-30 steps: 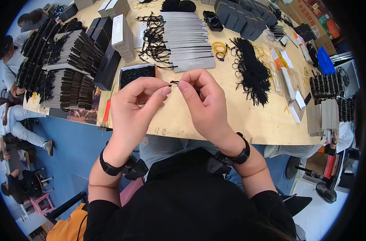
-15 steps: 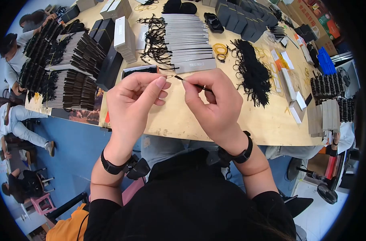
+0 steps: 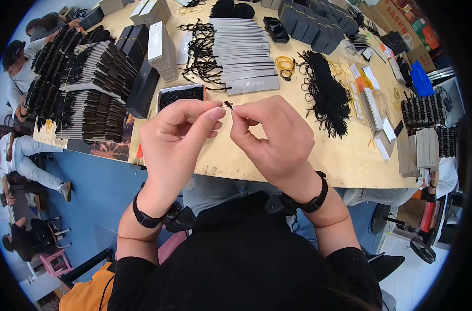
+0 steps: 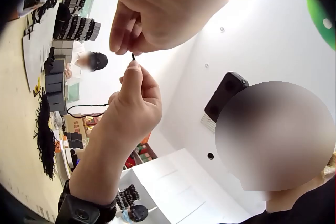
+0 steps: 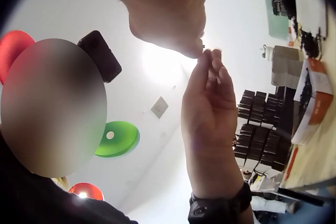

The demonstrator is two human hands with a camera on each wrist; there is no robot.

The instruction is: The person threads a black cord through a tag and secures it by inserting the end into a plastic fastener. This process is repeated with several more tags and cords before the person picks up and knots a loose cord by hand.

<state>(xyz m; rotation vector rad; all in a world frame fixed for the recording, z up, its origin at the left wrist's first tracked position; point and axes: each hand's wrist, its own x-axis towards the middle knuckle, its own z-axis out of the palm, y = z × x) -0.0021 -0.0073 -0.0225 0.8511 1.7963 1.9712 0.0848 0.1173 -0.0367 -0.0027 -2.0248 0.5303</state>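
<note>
Over the table's near edge, my left hand (image 3: 173,140) and right hand (image 3: 275,133) meet almost fingertip to fingertip. Between them is the end of a thin black cord (image 3: 228,105), small and partly hidden by the fingers. Thumb and forefinger of the left hand pinch one side of it; the right thumb and forefinger pinch the other side. More cord (image 4: 86,106) loops out behind the right hand in the left wrist view. Just beyond the left hand is an open box (image 3: 181,94) of small black pieces.
A row of grey cards (image 3: 246,57) with black cords lies ahead. Right of it are yellow bands (image 3: 284,64) and a bundle of black cords (image 3: 325,93). Stacked corded cards (image 3: 93,111) and a tall white box (image 3: 161,49) stand left. Other people sit around the table.
The right hand drew back with the black cord, showing a thin loop at the left fingertips, then came in again. The cord's end now bends across between the fingertips.
</note>
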